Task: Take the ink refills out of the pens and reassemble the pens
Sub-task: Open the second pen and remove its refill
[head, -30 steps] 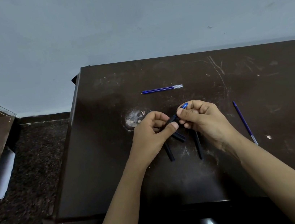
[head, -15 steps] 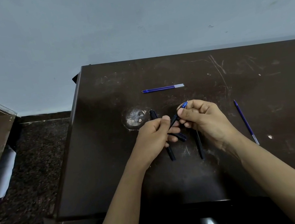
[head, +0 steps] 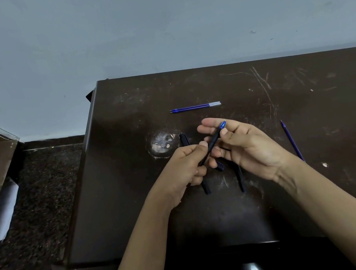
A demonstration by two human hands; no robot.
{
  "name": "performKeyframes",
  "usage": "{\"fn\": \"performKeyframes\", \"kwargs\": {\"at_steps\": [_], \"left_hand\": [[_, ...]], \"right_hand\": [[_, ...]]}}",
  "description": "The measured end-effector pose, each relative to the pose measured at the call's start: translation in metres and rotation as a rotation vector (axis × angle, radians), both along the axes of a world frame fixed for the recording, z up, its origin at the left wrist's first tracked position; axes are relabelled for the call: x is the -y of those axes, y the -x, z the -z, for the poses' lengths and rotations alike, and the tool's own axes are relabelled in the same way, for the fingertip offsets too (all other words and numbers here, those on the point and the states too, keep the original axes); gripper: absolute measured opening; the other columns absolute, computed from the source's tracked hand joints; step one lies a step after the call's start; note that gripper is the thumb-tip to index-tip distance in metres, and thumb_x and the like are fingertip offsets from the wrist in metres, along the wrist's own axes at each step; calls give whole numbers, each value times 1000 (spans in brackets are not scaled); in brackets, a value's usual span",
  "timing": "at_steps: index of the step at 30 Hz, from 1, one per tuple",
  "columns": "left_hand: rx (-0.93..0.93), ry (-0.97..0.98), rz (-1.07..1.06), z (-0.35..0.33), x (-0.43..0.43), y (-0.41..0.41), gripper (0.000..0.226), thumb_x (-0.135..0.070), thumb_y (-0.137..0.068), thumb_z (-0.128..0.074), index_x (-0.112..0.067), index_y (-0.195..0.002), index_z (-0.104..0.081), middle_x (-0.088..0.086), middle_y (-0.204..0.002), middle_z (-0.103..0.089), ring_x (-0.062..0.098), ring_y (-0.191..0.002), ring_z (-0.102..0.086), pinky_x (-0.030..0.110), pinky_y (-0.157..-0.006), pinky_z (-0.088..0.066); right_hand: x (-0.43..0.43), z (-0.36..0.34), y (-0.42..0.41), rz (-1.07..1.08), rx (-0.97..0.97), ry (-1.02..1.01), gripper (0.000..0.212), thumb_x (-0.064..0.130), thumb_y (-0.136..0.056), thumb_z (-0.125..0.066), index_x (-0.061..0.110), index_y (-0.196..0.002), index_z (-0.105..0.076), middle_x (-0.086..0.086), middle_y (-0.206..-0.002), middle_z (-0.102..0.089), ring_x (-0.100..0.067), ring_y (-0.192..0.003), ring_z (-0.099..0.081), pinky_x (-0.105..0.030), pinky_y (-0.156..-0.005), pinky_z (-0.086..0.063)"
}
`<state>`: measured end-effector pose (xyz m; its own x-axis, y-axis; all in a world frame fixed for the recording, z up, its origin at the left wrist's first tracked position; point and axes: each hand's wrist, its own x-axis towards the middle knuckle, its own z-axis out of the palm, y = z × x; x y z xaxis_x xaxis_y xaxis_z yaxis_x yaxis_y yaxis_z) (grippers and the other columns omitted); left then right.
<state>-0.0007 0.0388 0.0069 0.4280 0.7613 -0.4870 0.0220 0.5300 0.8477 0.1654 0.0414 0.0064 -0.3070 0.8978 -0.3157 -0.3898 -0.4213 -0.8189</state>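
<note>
Looking down, I see both hands above the dark bench. My left hand has its fingers curled tight around the low end of a black pen, so that end is hidden inside the fist. My right hand is turned palm up, and its fingers are spread wide apart, not gripping. The pen slants up across those fingers, and its blue tip pokes out near the thumb.

Under the hands lie more dark pen parts, but the hands cover most of them and I cannot tell how many there are. One dark piece sticks out just past the left fingers.

Two blue ink refills lie side by side, well beyond the fingers, toward the wall. Another refill lies off to the right of the right hand; my wrist hides its low end. A round worn spot sits left of the left fingers.
</note>
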Motion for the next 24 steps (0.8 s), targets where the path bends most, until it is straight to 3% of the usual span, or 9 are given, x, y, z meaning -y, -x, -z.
{"fn": "performKeyframes", "kwargs": {"at_steps": [5, 9, 17, 21, 24], "left_hand": [[45, 54, 58, -2, 0, 2, 35, -34, -102, -39, -17, -79, -60, -9, -61, -49, 0, -42, -26, 12, -39, -20], [7, 8, 62, -1, -1, 0, 35, -34, -103, -37, -19, -79, -57, -11, -59, -45, 0, -41, -28, 11, -39, -22], [-206, -253, -6, 8, 1, -4, 35, -30, -102, -38, -22, -77, -62, -13, -59, -49, -2, -46, -40, 9, -48, -33], [-397, -504, -62, 16, 3, -4, 33, -29, -101, -42, -27, -75, -63, -14, -57, -56, -3, -57, -50, 11, -63, -39], [-469, -589, -82, 16, 4, -5, 32, -28, -101, -43, -27, -76, -63, -13, -60, -59, -4, -61, -54, 7, -64, -40]], "right_hand": [[2, -3, 3, 51, 23, -14, 19, 12, -80, -57, 14, -88, -75, -9, -95, -74, -15, -63, -64, -22, -65, -54], [3, -2, 6, 143, 115, -16, 13, 12, -72, -63, 15, -79, -75, -5, -83, -75, -12, -65, -68, -17, -62, -52], [6, 0, 13, 255, 207, -18, 28, 17, -67, -70, 4, -93, -70, -9, -81, -73, -16, -70, -66, -38, -85, -52], [8, 1, 22, 343, 192, 24, 20, 9, -76, -68, 0, -94, -68, -7, -78, -74, -11, -58, -65, -22, -60, -55], [8, 3, 25, 367, 225, 38, 15, 7, -82, -67, 1, -95, -69, -7, -78, -73, -6, -57, -63, -18, -59, -52]]}}
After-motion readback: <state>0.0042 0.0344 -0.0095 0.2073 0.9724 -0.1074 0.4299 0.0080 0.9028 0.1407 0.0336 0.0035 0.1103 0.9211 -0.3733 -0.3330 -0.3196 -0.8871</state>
